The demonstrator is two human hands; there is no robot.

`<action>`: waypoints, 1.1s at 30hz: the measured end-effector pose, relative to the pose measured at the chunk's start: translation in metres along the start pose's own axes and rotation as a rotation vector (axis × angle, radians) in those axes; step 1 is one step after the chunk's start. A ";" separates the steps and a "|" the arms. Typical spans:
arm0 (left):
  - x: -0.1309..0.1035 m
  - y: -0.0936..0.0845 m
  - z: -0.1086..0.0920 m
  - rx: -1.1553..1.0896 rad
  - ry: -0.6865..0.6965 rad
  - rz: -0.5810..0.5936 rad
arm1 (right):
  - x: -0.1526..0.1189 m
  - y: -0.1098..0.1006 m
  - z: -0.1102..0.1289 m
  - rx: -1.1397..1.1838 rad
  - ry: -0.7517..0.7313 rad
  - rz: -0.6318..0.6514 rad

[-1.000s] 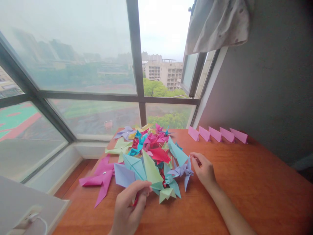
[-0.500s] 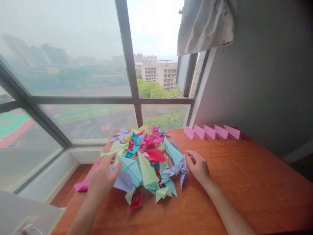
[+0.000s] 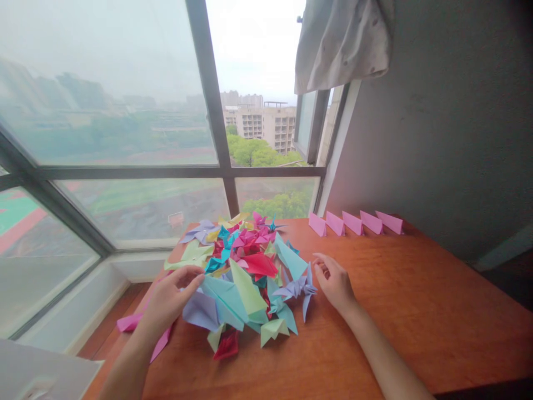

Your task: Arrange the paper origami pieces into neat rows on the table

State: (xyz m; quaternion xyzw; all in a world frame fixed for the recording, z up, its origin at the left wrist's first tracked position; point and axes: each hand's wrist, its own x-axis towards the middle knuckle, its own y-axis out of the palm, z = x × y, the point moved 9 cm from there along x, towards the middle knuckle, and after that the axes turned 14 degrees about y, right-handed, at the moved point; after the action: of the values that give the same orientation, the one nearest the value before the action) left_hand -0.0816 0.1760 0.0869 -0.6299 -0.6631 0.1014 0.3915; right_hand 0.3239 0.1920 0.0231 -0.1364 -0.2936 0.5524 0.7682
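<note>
A heap of colourful folded paper pieces lies on the table between my hands. My left hand (image 3: 171,294) is at the heap's near left, thumb and forefinger closed at the corner of a light blue folded paper (image 3: 225,297). Just below it rests a lavender folded paper (image 3: 201,311). A pale green pointed paper (image 3: 249,289) lies across the blue one. On the heap's right side, my right hand (image 3: 334,282) hovers with loosely curled fingers apart and nothing visible in them. Closest to it is a lavender origami piece (image 3: 297,289) with pointed arms.
Several pink folded papers (image 3: 352,223) stand in a row at the table's back right. Pink paper (image 3: 129,323) lies by the left edge, partly behind my left arm. The wooden table (image 3: 416,300) meets a window frame (image 3: 166,171) and a grey wall (image 3: 425,122).
My left thumb and fingers have come together at the light blue paper, which has tilted and looks narrower. The right hand stays beside the heap. The view has shifted slightly.
</note>
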 end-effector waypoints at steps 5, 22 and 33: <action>-0.004 -0.002 -0.008 -0.213 -0.025 -0.060 | 0.000 -0.003 -0.001 0.001 0.006 -0.005; -0.022 -0.021 -0.006 -0.424 -0.069 -0.333 | 0.002 -0.010 -0.005 0.059 0.061 -0.029; -0.040 0.057 -0.151 -0.182 0.684 0.054 | -0.015 0.000 0.020 0.528 0.181 0.356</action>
State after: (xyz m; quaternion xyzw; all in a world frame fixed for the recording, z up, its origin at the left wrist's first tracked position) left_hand 0.0556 0.0958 0.1367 -0.6769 -0.4829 -0.1646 0.5305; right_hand 0.3083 0.1762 0.0344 -0.0300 -0.0423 0.7207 0.6913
